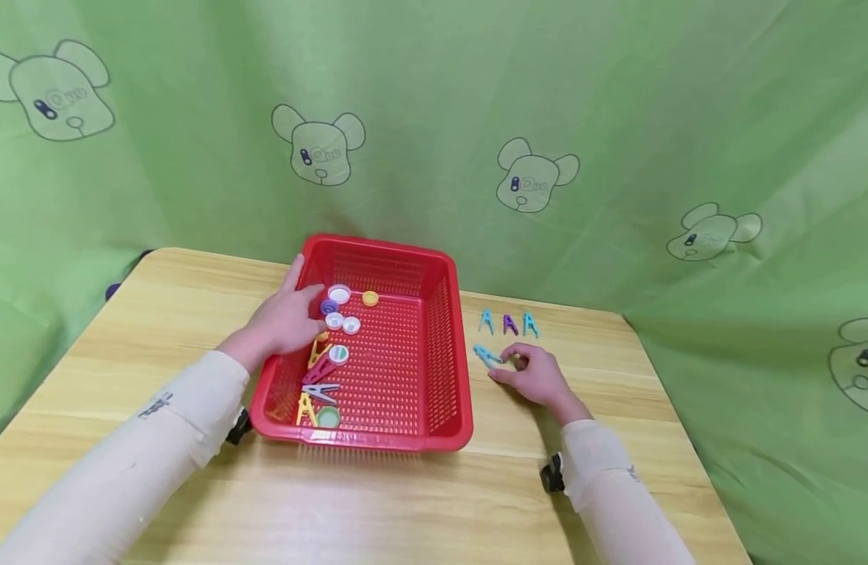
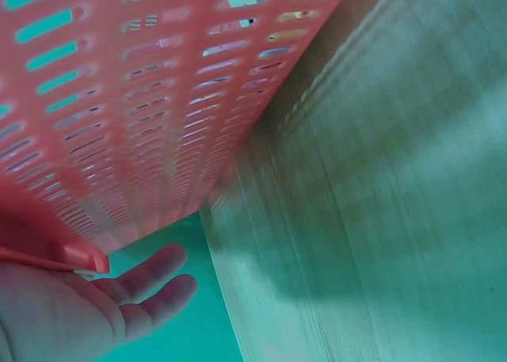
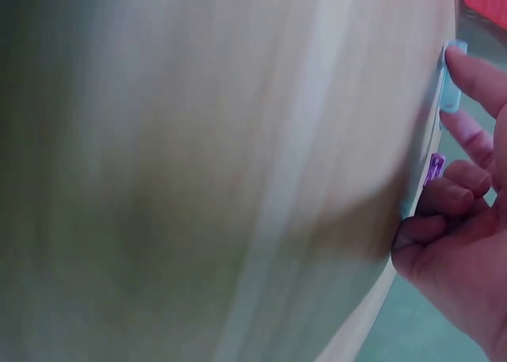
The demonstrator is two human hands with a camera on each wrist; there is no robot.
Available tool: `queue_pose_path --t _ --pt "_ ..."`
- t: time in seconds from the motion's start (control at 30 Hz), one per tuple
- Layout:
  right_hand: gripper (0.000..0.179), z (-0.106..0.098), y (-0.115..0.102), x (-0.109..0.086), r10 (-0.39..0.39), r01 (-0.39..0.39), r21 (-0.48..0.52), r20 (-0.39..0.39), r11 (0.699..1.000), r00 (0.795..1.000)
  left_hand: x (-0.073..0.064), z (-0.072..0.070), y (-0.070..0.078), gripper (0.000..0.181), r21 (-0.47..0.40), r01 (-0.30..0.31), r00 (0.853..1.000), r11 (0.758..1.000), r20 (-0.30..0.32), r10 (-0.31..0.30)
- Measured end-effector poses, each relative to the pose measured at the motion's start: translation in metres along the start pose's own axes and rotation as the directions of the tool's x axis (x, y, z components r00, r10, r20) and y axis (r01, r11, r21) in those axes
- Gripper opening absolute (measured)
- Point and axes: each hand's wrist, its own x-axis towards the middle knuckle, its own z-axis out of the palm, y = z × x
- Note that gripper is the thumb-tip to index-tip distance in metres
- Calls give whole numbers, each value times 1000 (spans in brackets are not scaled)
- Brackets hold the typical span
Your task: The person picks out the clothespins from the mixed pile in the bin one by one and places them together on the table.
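A red plastic basket (image 1: 444,361) stands on the wooden table. Over its left rim lies my left hand (image 1: 286,318), fingers loosely extended, some of them reaching inside. In the left wrist view, two fingers (image 2: 158,299) stretch out past the rim along the outer wall. To the right of the basket my right hand (image 1: 536,375) pinches a light blue clothespin (image 1: 485,355) between thumb and index finger, low at the tabletop. Just beyond it, two light blue clothespins (image 1: 530,324) and a purple clothespin (image 1: 510,323) form a row.
Along the basket's left side lie several round caps, among them a yellow cap (image 1: 370,298) and a green cap (image 1: 328,417), plus several clothespins, including a magenta one (image 1: 319,366) and a grey one (image 1: 322,391). A green curtain (image 1: 434,78) hangs behind the table (image 1: 377,510).
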Motion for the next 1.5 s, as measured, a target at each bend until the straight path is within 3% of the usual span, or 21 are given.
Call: queue_pose_path --t 0.37,0.87,1.5 --pt "36 12 -15 -3 77 -79 -29 -55 996 995 0 0 0 69 8 -11 1000 1000 -1 11" --pt "43 23 -29 -5 192 -198 -34 -125 980 973 0 0 -2 70 13 -20 1000 1000 7 20" --pt "49 24 -31 -3 248 -252 -36 -105 967 963 -1 1 -1 68 -6 -17 1000 1000 -5 17"
